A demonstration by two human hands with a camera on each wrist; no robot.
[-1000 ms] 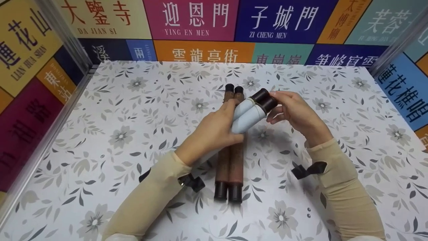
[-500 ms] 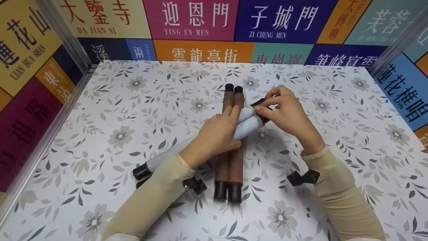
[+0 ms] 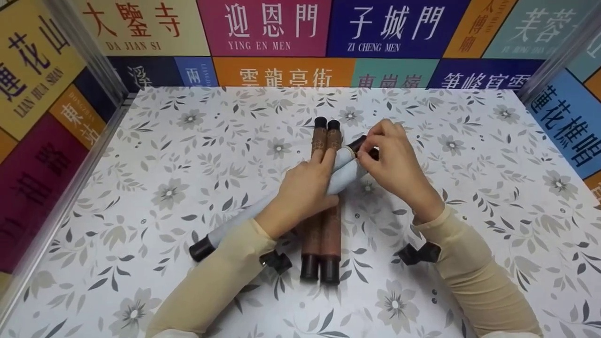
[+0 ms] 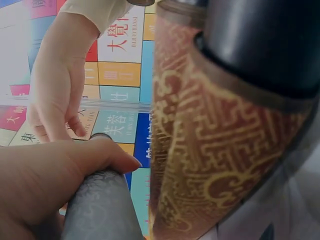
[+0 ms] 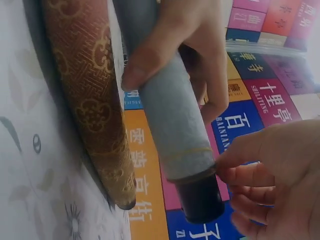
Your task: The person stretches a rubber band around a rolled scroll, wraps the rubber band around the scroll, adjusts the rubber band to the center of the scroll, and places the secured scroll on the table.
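Note:
A light blue double-rolled scroll with dark end caps slants across a brown scroll, in the head view. My left hand grips the blue scroll around its upper part, the thumb along its near side. A thin yellowish rubber band circles the blue scroll close to its far cap. At that end my right hand pinches the band between thumb and finger; the fingertips partly hide it. Beneath lies the brown patterned scroll, two rolls side by side with black caps, its middle covered by my left hand.
A white tabletop with grey flower print lies under everything. Colourful panels with large characters stand along its back and sides. Black camera straps sit at both wrists.
My right hand has come in from the right onto the blue scroll's capped end and now pinches at the band. The blue scroll has been lowered, its lower end showing left of my left arm.

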